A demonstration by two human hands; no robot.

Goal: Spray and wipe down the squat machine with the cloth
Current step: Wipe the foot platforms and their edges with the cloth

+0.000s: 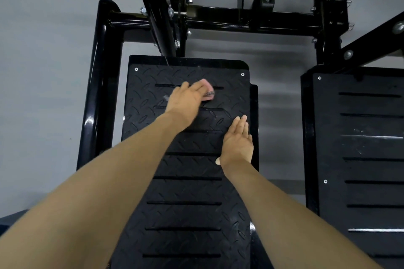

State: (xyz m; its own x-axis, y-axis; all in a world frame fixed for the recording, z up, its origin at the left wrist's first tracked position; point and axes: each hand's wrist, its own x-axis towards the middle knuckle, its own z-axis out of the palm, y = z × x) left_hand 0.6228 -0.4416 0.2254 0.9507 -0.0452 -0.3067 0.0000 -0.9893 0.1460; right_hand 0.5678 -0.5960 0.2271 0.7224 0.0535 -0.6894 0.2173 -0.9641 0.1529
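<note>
Left hand [185, 99] is laid over the pink cloth [207, 91], fingers stretched forward and close together, pressing it onto the upper part of the foot plate [188, 192] of the squat machine. The hand is blurred, so I cannot tell whether the thumb tucks under the fabric. The cloth is bunched and shows past my fingertips, between the plate's top two slots. Judgement: flat pressure rather than a pinch suits the raised diamond tread, which needs the fabric pushed into the pattern. A pale smear just left of this hand may be spray or a scuff; not confirmed. Right hand [237, 144] rests flat near the plate's right edge, lower down, fingers straight and pressed together, holding nothing. I judge it to be a brace while I lean over the machine. No spray bottle is in view. Stage, as judged: wiping is in hand at the top of this plate, with the slotted length nearer me not yet visibly dealt with. A second foot plate [360, 148] sits to the right across a gap and carries pale streaks, so it likely wants the cloth too. A glossy black frame tube [98, 85] runs down the left side, and a bolted crossbar [218, 17] spans the top. Grey floor [43, 72] lies beneath.
</note>
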